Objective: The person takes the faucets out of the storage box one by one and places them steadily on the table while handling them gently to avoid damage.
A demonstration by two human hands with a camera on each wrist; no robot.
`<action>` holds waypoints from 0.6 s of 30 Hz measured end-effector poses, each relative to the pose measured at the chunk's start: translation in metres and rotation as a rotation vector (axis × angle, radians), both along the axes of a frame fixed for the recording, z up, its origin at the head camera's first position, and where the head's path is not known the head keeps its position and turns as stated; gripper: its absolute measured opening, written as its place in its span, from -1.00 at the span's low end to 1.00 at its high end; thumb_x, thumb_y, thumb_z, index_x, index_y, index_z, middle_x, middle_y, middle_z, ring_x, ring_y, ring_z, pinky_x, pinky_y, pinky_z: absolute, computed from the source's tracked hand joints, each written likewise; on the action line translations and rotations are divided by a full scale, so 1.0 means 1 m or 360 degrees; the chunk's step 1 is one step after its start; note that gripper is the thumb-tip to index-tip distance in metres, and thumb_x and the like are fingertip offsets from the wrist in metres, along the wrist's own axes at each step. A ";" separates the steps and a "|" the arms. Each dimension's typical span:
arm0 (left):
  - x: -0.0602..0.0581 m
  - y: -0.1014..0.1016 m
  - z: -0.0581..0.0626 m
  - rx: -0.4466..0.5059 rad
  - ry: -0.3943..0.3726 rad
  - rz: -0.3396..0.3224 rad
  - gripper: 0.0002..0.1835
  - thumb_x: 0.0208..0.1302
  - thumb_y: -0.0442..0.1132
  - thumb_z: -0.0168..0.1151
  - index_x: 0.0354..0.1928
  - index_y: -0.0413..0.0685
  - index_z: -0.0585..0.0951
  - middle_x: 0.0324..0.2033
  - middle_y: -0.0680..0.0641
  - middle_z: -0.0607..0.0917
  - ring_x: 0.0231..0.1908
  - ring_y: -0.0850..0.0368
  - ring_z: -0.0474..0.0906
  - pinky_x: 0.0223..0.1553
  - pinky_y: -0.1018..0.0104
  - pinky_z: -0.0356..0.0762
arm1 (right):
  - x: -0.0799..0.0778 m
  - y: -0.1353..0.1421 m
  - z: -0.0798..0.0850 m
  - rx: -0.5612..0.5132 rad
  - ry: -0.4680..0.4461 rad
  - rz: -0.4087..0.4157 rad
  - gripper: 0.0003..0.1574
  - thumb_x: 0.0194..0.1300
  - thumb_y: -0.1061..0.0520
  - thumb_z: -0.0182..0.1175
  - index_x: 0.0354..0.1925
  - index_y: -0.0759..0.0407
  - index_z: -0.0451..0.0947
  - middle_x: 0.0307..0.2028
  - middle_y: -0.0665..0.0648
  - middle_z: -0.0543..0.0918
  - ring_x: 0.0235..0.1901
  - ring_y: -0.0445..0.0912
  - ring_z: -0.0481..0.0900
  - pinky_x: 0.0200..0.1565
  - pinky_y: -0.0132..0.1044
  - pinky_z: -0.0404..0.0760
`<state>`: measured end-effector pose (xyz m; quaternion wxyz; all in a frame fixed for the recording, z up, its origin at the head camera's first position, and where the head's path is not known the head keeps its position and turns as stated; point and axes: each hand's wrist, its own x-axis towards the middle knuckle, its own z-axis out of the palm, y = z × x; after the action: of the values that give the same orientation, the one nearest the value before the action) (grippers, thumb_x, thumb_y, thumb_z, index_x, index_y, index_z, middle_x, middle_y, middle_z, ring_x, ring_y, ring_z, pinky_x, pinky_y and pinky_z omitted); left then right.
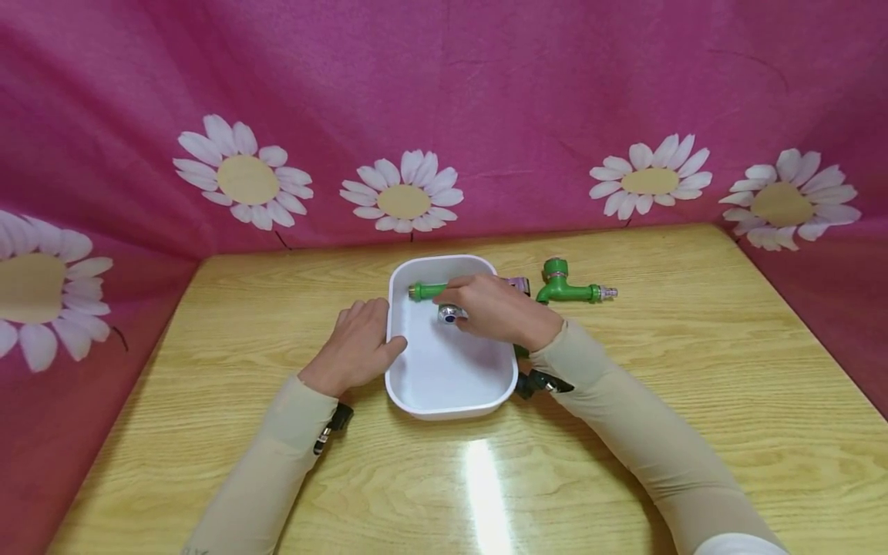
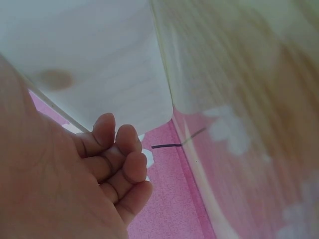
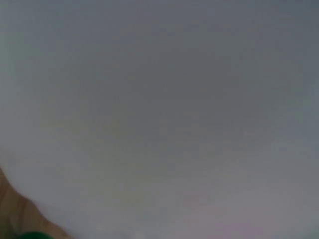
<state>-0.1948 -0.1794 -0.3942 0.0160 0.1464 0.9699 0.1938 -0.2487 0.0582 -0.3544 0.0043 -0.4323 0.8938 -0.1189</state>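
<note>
A white plastic tub stands on the wooden table. At its left rim is my left hand, with the thumb over the inside and the fingers outside. In the left wrist view these fingers curl beside the outer wall, and the thumb shows as a dark spot through it. Inside the tub, my right hand grips a shiny chrome fitting, its round end towards me. A green tap with a brass-coloured threaded end lies behind, partly hidden by that hand. The tub's blurred white wall fills the right wrist view.
Right of the tub lies another green tap with a clear-looking nozzle. A purple-and-black piece shows by the tub's right rim, and more green parts are half hidden under the right forearm. Pink flowered cloth hangs behind the table.
</note>
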 end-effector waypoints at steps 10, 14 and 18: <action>-0.001 0.000 0.000 0.0007 -0.0007 0.0002 -0.63 0.31 -0.02 0.11 -0.06 -0.19 0.44 -0.28 -0.09 0.50 -0.16 -0.05 0.34 -0.06 0.12 0.23 | -0.006 0.002 -0.009 0.0035 -0.0036 0.0000 -0.44 0.22 0.23 0.45 0.21 0.14 0.66 0.08 0.18 0.73 -0.02 -0.02 0.73 0.03 -0.14 0.72; 0.000 0.000 -0.001 0.0003 -0.0007 0.0004 -0.64 0.31 -0.03 0.11 -0.06 -0.18 0.44 -0.29 -0.09 0.50 -0.17 -0.04 0.34 -0.07 0.13 0.23 | -0.008 0.002 -0.014 0.0033 -0.0039 0.0014 -0.42 0.23 0.24 0.44 0.23 0.17 0.64 0.15 0.21 0.70 0.11 0.02 0.70 0.12 -0.13 0.70; -0.001 0.000 -0.001 -0.0006 -0.0009 0.0010 -0.63 0.31 -0.02 0.11 -0.05 -0.19 0.44 -0.29 -0.08 0.49 -0.17 -0.04 0.34 -0.08 0.14 0.22 | -0.011 0.001 -0.017 0.0038 -0.0053 -0.0030 -0.34 0.25 0.23 0.42 0.31 0.22 0.56 0.23 0.25 0.64 0.20 0.06 0.66 0.19 -0.09 0.67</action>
<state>-0.1958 -0.1793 -0.3954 0.0184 0.1426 0.9707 0.1923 -0.2592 0.0594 -0.3709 0.0234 -0.4218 0.8990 -0.1154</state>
